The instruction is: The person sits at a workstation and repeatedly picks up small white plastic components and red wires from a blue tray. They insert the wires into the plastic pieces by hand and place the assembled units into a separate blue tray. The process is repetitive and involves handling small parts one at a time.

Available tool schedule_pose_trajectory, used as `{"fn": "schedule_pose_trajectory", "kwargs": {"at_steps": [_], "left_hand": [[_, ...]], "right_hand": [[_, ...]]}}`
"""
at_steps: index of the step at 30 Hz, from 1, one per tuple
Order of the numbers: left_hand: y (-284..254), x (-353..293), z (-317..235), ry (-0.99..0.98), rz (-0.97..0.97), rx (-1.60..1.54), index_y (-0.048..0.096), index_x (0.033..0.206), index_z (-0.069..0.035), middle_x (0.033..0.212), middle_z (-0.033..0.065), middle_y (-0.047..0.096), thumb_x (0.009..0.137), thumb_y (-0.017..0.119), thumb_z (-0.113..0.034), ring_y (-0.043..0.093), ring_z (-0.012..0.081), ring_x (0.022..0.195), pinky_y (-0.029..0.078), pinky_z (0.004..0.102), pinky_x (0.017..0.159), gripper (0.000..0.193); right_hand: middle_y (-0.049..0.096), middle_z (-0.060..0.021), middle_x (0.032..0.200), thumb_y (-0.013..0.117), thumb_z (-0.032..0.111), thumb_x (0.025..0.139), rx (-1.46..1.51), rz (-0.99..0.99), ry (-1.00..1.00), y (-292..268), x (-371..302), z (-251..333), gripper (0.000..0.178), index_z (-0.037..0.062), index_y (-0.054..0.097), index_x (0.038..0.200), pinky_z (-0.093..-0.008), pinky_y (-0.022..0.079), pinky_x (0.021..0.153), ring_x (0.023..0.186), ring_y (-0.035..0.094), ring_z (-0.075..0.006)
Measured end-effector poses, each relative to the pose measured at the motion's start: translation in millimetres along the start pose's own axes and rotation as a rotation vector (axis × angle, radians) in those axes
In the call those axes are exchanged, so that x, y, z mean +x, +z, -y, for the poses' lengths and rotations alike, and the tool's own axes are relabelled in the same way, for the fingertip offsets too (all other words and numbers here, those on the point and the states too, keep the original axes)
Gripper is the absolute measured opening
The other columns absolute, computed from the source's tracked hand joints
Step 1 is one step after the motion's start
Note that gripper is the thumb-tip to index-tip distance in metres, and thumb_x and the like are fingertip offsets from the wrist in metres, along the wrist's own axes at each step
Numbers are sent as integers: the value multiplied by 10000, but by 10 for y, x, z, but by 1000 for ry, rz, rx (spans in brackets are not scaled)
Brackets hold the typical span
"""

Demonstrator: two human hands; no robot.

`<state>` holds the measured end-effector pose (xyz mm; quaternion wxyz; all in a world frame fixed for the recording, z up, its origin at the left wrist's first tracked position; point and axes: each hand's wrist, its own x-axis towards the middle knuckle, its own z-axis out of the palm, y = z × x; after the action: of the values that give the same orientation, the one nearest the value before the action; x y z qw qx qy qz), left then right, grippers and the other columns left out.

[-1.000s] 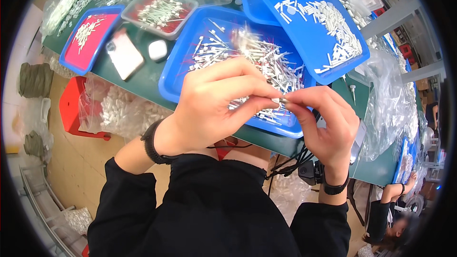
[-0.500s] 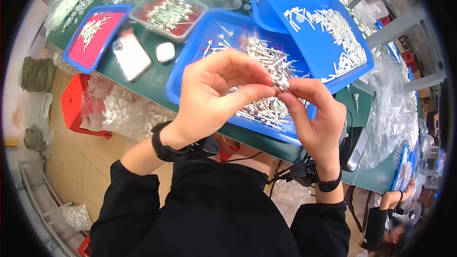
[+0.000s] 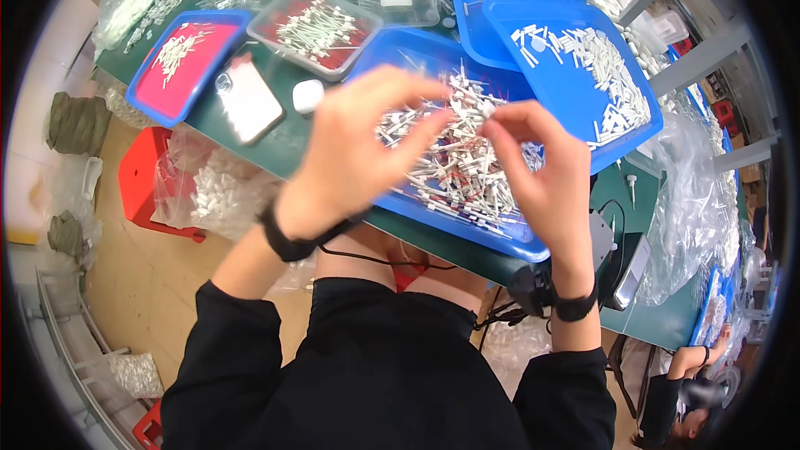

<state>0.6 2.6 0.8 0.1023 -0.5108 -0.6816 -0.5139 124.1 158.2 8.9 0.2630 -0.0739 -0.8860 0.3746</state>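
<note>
My left hand [image 3: 354,146], blurred by motion, hovers over the near left part of a deep blue tray [image 3: 454,221]; a gap shows between its thumb and forefinger. Over the right side of that tray, my right hand [image 3: 546,171] is closed in a pinch at a small white piece [image 3: 487,108], whose exact form is too small to tell. Inside the tray lies a heap of thin white stick-like parts [image 3: 467,171], with red and dark bits among them. Both hands hide some of this heap.
A flat blue tray [image 3: 575,87] of white tubes overlaps the deep tray's right edge. To the left are a clear box [image 3: 367,46] of white-tipped parts, a white case [image 3: 308,96], a phone [image 3: 250,104] and a red-lined tray [image 3: 158,96]. Another person's arm [image 3: 692,358] shows far right.
My hands, fingertips together before, have drawn apart; the left has shifted left. The right still pinches the small white piece. The whole view has shifted slightly.
</note>
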Motion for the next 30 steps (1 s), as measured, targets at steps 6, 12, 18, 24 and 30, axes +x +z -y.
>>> {"fn": "schedule_pose_trajectory", "kwargs": {"at_steps": [6, 12, 18, 24, 30], "left_hand": [[-712, 527, 1061, -169, 166, 613, 682, 969, -30, 895, 138, 681, 823, 616, -94, 634, 241, 719, 498, 324, 674, 173], [-612, 728, 1659, -194, 470, 728, 697, 992, -85, 1014, 134, 671, 788, 540, -34, 623, 309, 976, 483, 383, 845, 262], [-546, 760, 1628, -129, 518, 884, 696, 922, -72, 946, 114, 668, 803, 537, -74, 626, 290, 936, 491, 394, 814, 199], [-684, 696, 1649, -3, 464, 941, 673, 869, -52, 913, 110, 649, 808, 543, -102, 616, 301, 923, 491, 412, 795, 153], [-795, 778, 1452, -119, 224, 644, 637, 1003, -51, 876, 118, 662, 809, 620, -80, 633, 232, 779, 499, 316, 744, 197]], "right_hand": [[672, -98, 971, 678, 189, 823, -306, -48, -77, -267, 284, -219, 277, 42, 627, 1051, -334, 474, 775, 876, 614, -213], [660, -121, 1068, 602, 100, 825, -531, 103, 120, -857, 768, -1142, 281, 59, 624, 1102, -375, 473, 875, 972, 624, -277], [647, -153, 1084, 599, 5, 772, -601, 313, -124, -669, 930, -1385, 363, 67, 624, 1129, -382, 479, 886, 975, 618, -321], [649, -196, 1019, 588, 46, 767, -646, 352, 44, -604, 985, -1257, 317, 58, 639, 1080, -405, 484, 847, 942, 616, -352], [664, -138, 1005, 617, 61, 797, -578, 123, -307, -493, 966, -1416, 251, 59, 662, 1044, -376, 505, 801, 891, 638, -288]]}}
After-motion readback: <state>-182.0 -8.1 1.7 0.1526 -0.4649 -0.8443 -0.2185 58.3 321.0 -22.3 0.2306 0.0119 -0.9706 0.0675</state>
